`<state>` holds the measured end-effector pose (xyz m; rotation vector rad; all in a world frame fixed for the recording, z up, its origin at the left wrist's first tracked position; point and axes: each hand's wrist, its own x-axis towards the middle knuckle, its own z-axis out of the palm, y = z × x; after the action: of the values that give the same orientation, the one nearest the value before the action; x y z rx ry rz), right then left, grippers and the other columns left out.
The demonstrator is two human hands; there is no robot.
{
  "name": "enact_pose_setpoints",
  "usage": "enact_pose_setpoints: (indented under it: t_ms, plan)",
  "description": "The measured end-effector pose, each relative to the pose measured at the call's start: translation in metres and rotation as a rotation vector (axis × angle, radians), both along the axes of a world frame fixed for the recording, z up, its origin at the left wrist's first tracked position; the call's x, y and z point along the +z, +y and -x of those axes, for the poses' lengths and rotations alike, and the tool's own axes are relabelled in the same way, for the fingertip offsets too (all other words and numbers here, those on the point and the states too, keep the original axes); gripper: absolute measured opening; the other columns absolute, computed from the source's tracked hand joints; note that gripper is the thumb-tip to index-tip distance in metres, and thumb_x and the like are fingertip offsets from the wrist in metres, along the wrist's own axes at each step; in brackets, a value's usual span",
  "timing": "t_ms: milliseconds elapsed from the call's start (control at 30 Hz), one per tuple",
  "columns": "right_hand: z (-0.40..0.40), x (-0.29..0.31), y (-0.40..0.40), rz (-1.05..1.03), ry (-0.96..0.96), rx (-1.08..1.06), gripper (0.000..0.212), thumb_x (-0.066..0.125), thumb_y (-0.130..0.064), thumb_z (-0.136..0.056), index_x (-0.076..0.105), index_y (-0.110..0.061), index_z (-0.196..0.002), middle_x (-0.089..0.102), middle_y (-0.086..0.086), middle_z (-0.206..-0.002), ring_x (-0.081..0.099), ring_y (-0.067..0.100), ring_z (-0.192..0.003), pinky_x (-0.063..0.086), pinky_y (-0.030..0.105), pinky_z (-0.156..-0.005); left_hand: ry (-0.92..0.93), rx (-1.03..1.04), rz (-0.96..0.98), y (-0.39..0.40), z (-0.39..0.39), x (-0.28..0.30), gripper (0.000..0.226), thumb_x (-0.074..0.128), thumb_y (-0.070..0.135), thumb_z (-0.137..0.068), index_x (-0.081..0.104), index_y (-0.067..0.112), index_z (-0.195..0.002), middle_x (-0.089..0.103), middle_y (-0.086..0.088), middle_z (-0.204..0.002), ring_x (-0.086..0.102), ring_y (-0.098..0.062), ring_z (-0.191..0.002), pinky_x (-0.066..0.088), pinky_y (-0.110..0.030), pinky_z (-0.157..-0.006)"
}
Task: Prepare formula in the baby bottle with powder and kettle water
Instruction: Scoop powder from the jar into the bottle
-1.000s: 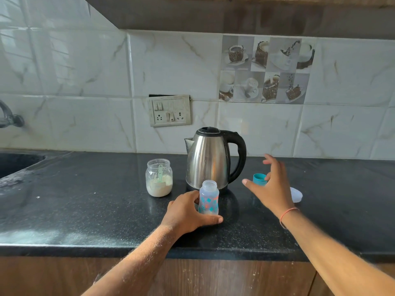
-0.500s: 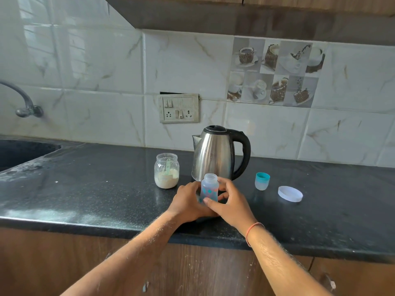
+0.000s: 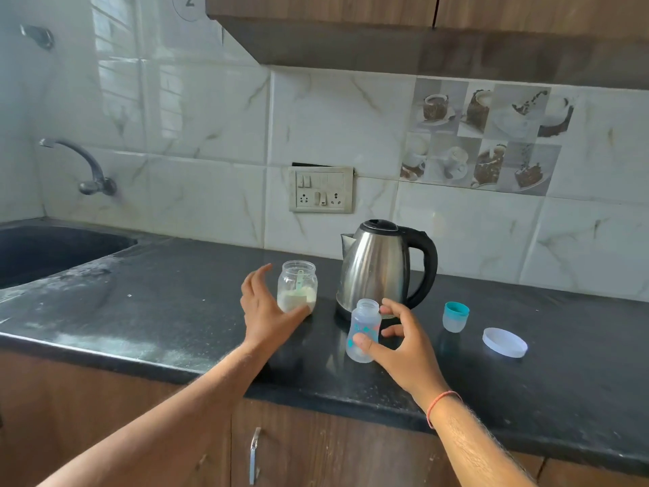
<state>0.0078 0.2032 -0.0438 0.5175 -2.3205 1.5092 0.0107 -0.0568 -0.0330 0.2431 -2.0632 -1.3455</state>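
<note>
Right grip point(image 3: 397, 340) pinching the uncapped baby bottle point(image 3: 363, 330), upright on the black worktop point(image 3: 175, 311) before the kettle point(image 3: 381, 267). Left grip point(image 3: 267, 307) spread open, fingers straight, just beside the powder jar point(image 3: 297, 286). Teal cap point(image 3: 456, 316) and white lid point(image 3: 504, 342) lying to the right.

We read single numeral "2" inside round mark point(image 3: 189, 3) on upper wall, partly cut by frame edge. We find no other legible text, brand or label elsewhere.
</note>
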Motion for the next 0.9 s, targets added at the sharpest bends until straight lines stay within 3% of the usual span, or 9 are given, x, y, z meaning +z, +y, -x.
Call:
enact_pose_setpoints:
  t_ms: [100, 200, 267, 333, 400, 533, 733, 900]
  plan:
    - [-0.003, 0.003, -0.002, 0.080, 0.056, -0.001, 0.066, 0.087, -0.056, -0.082, 0.056, -0.042, -0.139, 0.061, -0.025, -0.132, 0.065, 0.006, -0.110, 0.058, 0.018, -0.083, -0.149, -0.114, -0.121, -0.012, 0.018, 0.001, 0.137, 0.102, 0.039, -0.067, 0.014, 0.030, -0.171, 0.030, -0.002, -0.170, 0.034, -0.025, -0.158, 0.033, -0.046, -0.130]
    - [-0.010, 0.013, -0.003, 0.147, 0.051, 0.021, 0.051, 0.075, -0.060, -0.085, 0.063, -0.040, -0.130, 0.066, -0.020, -0.131, 0.068, 0.007, -0.106, 0.055, 0.012, -0.086, -0.177, -0.171, -0.137, -0.012, 0.032, -0.001, 0.146, 0.104, 0.047, -0.057, 0.011, 0.037, -0.170, 0.054, 0.009, -0.149, 0.057, -0.022, -0.140, 0.048, -0.046, -0.121]
    - [-0.008, 0.023, -0.004, 0.127, 0.067, 0.027, 0.040, 0.072, -0.056, -0.089, 0.067, -0.039, -0.125, 0.069, -0.018, -0.127, 0.069, 0.007, -0.104, 0.051, 0.009, -0.085, -0.197, -0.148, -0.108, -0.013, 0.041, -0.003, 0.135, 0.102, 0.051, -0.056, 0.024, 0.040, -0.165, 0.062, 0.015, -0.134, 0.066, -0.018, -0.123, 0.056, -0.045, -0.111]
    - [-0.004, 0.042, -0.007, 0.096, 0.073, 0.046, 0.037, 0.067, -0.058, -0.089, 0.071, -0.038, -0.120, 0.073, -0.017, -0.119, 0.068, 0.004, -0.103, 0.050, 0.009, -0.083, -0.211, -0.109, -0.014, -0.014, 0.047, -0.005, 0.100, 0.096, 0.055, -0.053, 0.051, 0.040, -0.142, 0.071, 0.018, -0.120, 0.071, -0.014, -0.109, 0.062, -0.046, -0.099]
    - [0.002, 0.064, -0.012, 0.044, 0.075, 0.074, 0.033, 0.065, -0.059, -0.092, 0.073, -0.038, -0.115, 0.074, -0.023, -0.110, 0.067, 0.000, -0.105, 0.051, 0.009, -0.083, -0.199, -0.113, 0.013, -0.016, 0.049, -0.007, 0.072, 0.093, 0.051, -0.056, 0.062, 0.037, -0.120, 0.075, 0.014, -0.107, 0.073, -0.011, -0.099, 0.064, -0.042, -0.088]
    - [0.026, 0.099, -0.032, -0.227, 0.115, 0.087, 0.013, 0.067, -0.044, -0.104, 0.077, -0.038, -0.111, 0.075, -0.026, -0.102, 0.066, -0.002, -0.099, 0.052, 0.010, -0.084, -0.103, -0.164, 0.036, -0.016, 0.046, -0.009, 0.079, 0.100, 0.036, -0.062, 0.058, 0.036, -0.128, 0.069, 0.017, -0.115, 0.068, -0.004, -0.104, 0.053, -0.025, -0.078]
    - [0.039, 0.143, -0.075, -0.906, 0.289, 0.046, 0.023, 0.059, -0.046, -0.106, 0.076, -0.047, -0.121, 0.074, -0.017, -0.100, 0.066, 0.009, -0.093, 0.055, 0.032, -0.083, 0.007, -0.262, 0.149, -0.012, 0.045, -0.009, 0.089, 0.103, 0.024, -0.064, 0.053, 0.045, -0.135, 0.067, 0.023, -0.125, 0.065, 0.006, -0.111, 0.053, -0.019, -0.087]
    - [0.040, 0.150, -0.101, -1.259, 0.436, -0.062, 0.028, 0.063, -0.043, -0.104, 0.073, -0.050, -0.129, 0.073, -0.011, -0.132, 0.069, 0.022, -0.116, 0.054, 0.038, -0.090, 0.035, -0.289, 0.177, -0.011, 0.041, -0.008, 0.091, 0.102, 0.023, -0.066, 0.050, 0.049, -0.135, 0.063, 0.028, -0.126, 0.058, 0.017, -0.112, 0.049, -0.011, -0.084]
